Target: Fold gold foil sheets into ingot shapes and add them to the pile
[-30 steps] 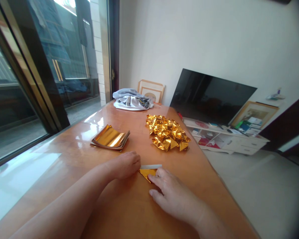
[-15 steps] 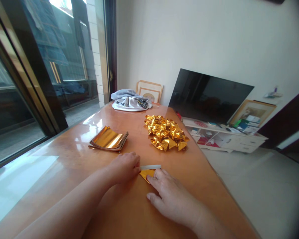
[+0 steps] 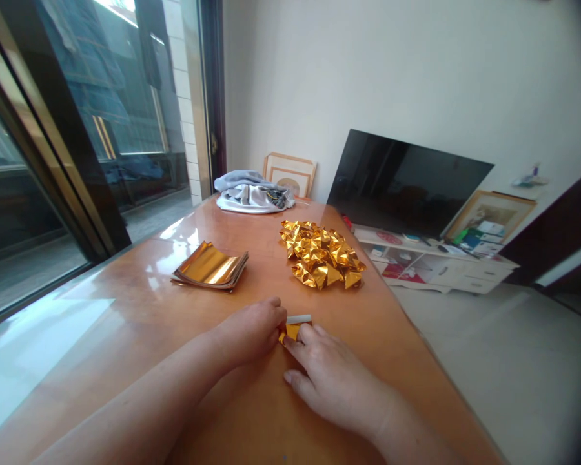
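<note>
A partly folded sheet of gold foil paper (image 3: 293,331) lies on the table between my hands, with a pale strip along its far edge. My left hand (image 3: 259,329) has its fingers closed at the sheet's left corner; the fingertips are partly hidden. My right hand (image 3: 329,368) presses the sheet from the right with its index finger, the thumb apart and resting on the table. Beyond my left hand sits a stack of flat gold foil sheets (image 3: 210,266). A heap of folded gold foil pieces (image 3: 319,252) lies beyond my right hand.
The glossy wooden table (image 3: 392,349) runs away from me. Folded cloth (image 3: 252,192) lies at its far end, near leaning picture frames (image 3: 290,171). A glass sliding door (image 3: 77,129) borders the left. To the right stand a television (image 3: 409,181) and a low white cabinet (image 3: 445,271).
My left hand has moved right, and the sheet's left corner is now folded inward under its fingers. Less of the pale strip shows. My right hand has stayed nearly in place.
</note>
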Demonstrator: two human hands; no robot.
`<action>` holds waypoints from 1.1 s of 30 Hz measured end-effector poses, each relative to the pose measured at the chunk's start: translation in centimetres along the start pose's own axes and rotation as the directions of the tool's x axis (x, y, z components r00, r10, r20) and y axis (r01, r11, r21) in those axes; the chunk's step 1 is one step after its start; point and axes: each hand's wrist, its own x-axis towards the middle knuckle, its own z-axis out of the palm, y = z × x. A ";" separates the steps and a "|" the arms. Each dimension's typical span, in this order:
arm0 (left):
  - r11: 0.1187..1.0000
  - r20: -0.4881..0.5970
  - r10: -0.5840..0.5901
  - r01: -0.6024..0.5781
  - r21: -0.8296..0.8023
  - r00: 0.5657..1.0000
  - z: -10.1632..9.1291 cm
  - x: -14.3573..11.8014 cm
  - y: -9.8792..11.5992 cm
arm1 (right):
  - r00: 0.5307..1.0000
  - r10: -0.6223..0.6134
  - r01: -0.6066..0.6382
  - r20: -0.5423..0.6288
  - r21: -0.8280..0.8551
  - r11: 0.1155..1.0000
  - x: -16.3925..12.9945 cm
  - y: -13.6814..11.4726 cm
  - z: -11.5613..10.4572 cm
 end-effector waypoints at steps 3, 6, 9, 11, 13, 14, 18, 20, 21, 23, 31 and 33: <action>1.000 0.007 -0.003 0.004 -0.015 1.000 0.0 0.1 0.0 | 1.000 -0.001 0.001 -0.002 -0.048 0.999 -0.4 -0.3 -0.1; 1.000 -0.001 -0.005 0.005 -0.031 1.000 0.0 0.1 -0.1 | 1.000 0.005 -0.004 0.011 -0.089 0.996 -0.7 -0.6 -0.3; 0.999 -0.003 -0.004 0.004 -0.051 1.000 0.1 0.0 -0.2 | 1.000 0.006 -0.005 0.018 -0.102 0.995 -0.8 -0.7 -0.5; 0.997 -0.003 0.002 -0.002 -0.074 1.000 0.2 -0.1 -0.3 | 1.000 0.005 -0.004 0.019 -0.102 0.995 -0.8 -0.7 -0.6; 0.995 -0.005 0.002 -0.002 -0.101 1.000 0.3 -0.1 -0.6 | 1.000 0.005 -0.004 0.018 -0.103 0.995 -0.9 -0.6 -0.6; 0.993 -0.007 0.002 -0.003 -0.118 1.000 0.3 -0.1 -0.7 | 1.000 0.006 -0.004 0.019 -0.105 0.994 -0.9 -0.6 -0.6; 0.980 -0.016 0.040 -0.042 -0.197 0.999 0.6 0.3 -1.9 | 1.000 0.002 0.001 0.028 -0.105 0.995 -1.0 -0.5 -0.8; 0.973 -0.017 0.064 -0.066 -0.220 0.998 0.7 0.5 -2.5 | 0.999 0.002 0.002 0.033 -0.101 0.995 -0.9 -0.5 -0.8; 0.972 -0.016 0.073 -0.074 -0.225 0.997 0.7 0.6 -2.8 | 0.999 0.002 0.001 0.034 -0.098 0.995 -0.9 -0.5 -0.8; 0.971 -0.014 0.082 -0.083 -0.223 0.996 0.6 0.6 -3.1 | 1.000 0.002 0.001 0.032 -0.095 0.995 -0.9 -0.5 -0.8; 0.983 -0.023 0.063 -0.066 -0.174 0.998 -0.2 0.4 -3.8 | 1.000 -0.007 0.009 0.022 -0.086 0.996 -0.8 -0.2 -0.7; 0.989 -0.036 0.034 -0.039 -0.144 0.999 -0.4 0.3 -4.3 | 1.000 -0.005 0.007 0.026 -0.079 0.997 -0.8 -0.2 -0.8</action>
